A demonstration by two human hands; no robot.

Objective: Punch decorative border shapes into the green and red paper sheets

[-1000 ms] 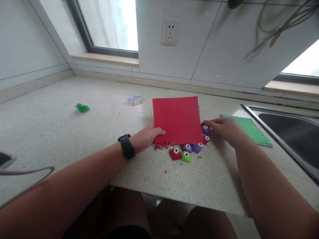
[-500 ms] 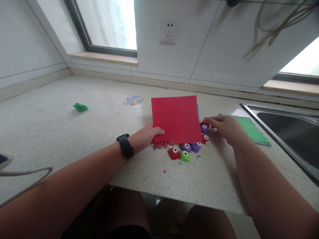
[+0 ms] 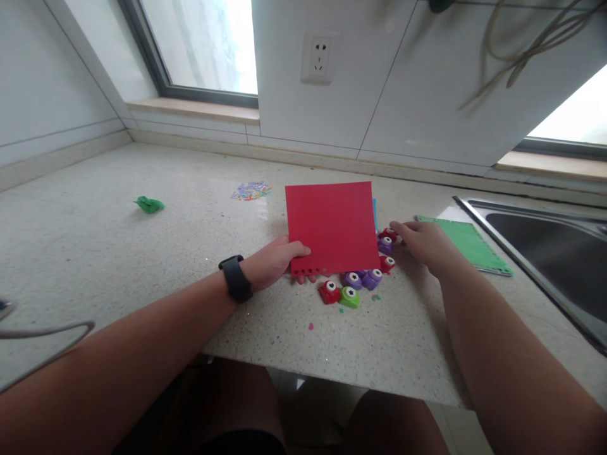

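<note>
My left hand (image 3: 277, 262) is closed on the lower left corner of a red sheet of paper (image 3: 334, 227), thumb on top and fingertips below. Small shaped holes run along the paper's lower left edge. At the right, my right hand (image 3: 422, 240) has its fingers closed at a red craft punch (image 3: 387, 234); part of the punch is hidden. Beside that one lies a purple craft punch (image 3: 385, 246). Several more punches lie around the paper's lower edge, among them a green punch (image 3: 349, 297) and a red punch (image 3: 329, 292) with a heart mark.
Punched green sheets (image 3: 467, 243) lie by the steel sink (image 3: 484, 221) on the right. Colourful paper bits (image 3: 251, 190) are heaped behind the red sheet. Crumpled green material (image 3: 148, 204) rests at the left. A pink cutout (image 3: 311, 327) lies near the counter's front edge.
The whole view has shifted slightly, so everything appears a little further left. Both hands keep nearly the same pose, with the red paper still in my left hand.
</note>
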